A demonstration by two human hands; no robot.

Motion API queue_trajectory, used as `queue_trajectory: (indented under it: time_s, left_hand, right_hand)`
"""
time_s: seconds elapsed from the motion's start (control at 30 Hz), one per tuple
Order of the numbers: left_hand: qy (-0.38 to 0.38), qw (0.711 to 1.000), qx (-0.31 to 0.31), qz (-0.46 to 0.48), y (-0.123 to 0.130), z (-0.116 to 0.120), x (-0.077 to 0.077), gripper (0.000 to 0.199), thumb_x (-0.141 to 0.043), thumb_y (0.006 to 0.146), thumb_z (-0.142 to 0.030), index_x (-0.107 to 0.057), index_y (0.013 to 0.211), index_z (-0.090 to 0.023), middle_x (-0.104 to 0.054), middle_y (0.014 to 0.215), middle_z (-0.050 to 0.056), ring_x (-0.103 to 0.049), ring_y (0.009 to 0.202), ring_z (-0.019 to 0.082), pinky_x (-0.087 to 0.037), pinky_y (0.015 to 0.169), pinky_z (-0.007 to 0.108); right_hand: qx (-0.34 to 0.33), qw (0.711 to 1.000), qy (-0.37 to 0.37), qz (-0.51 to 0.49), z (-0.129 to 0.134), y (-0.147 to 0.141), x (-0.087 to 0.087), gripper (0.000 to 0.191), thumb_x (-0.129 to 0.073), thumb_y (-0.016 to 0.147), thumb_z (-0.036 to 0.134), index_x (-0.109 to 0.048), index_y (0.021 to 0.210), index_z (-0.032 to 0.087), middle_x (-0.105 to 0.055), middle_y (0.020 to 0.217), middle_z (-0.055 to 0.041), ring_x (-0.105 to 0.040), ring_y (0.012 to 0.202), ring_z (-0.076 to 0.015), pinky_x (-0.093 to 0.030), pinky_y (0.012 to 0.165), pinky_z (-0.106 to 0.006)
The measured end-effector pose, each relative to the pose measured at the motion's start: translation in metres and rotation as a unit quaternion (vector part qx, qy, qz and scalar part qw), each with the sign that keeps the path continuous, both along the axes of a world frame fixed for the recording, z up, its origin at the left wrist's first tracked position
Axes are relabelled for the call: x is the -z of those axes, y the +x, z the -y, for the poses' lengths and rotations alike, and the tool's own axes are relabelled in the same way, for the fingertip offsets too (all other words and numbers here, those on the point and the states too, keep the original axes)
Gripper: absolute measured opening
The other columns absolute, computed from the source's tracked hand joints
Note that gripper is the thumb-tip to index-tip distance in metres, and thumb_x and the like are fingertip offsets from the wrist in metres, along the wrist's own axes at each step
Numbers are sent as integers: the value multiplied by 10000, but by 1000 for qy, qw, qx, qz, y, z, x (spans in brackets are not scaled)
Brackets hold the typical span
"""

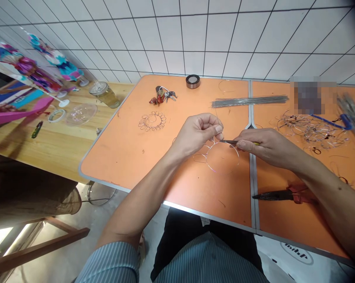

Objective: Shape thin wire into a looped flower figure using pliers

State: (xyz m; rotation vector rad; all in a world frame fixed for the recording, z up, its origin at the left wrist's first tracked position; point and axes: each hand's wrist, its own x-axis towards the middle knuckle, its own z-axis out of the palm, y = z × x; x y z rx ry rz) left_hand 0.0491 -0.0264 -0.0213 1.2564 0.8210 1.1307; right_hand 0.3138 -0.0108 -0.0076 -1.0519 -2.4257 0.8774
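Currently, the grip of the left hand is clamped on a looped wire ring. The grip of the right hand is clamped on a slim yellow-handled tool, its tip at the wire.

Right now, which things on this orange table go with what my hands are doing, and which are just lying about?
With the work:
left hand pinching a wire loop frame
right hand holding a slim yellow-handled tool
bundle of straight wires
red-handled pliers
wire flower

Lying about:
bunch of keys
glass jar
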Motion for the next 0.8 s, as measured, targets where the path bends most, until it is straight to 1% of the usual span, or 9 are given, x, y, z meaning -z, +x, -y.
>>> queue_trajectory:
  time_s: [0.2,0.47,0.63,0.8]
  left_hand:
    - [-9,1000,-4,-13,0,-1,1,400,-988,871,-508,-751,864,-186,-787,799,39,-732,736,140,-603,735,280]
    - [-15,1000,-6,-11,0,-1,4,406,-985,870,-518,-754,871,-184,-796,805,42,-739,744,141,-600,739,272]
    - [-16,1000,-9,-14,0,-1,3,402,-993,862,-502,-750,868,-182,-792,793,39,-731,727,138,-597,730,273]
    - [5,999,-34,-40,-1,-1,0,368,-965,895,-473,-738,859,-186,-780,770,34,-723,723,140,-585,722,273]
  right_hand:
    - [-7,1000,21,1,0,0,0,535,-572,1134,672,-809,871,271,-838,892,-52,-745,768,-233,-531,718,-370]
    - [1,1000,9,-7,-1,-1,3,498,-629,1115,656,-854,904,264,-846,896,-50,-743,766,-223,-514,702,-354]
    - [-1,1000,13,4,-2,-1,3,533,-594,1124,665,-858,901,259,-854,919,-57,-764,790,-224,-526,726,-348]
    - [18,999,30,12,-2,3,1,571,-577,1119,712,-816,860,262,-833,869,-60,-764,789,-249,-525,727,-371]
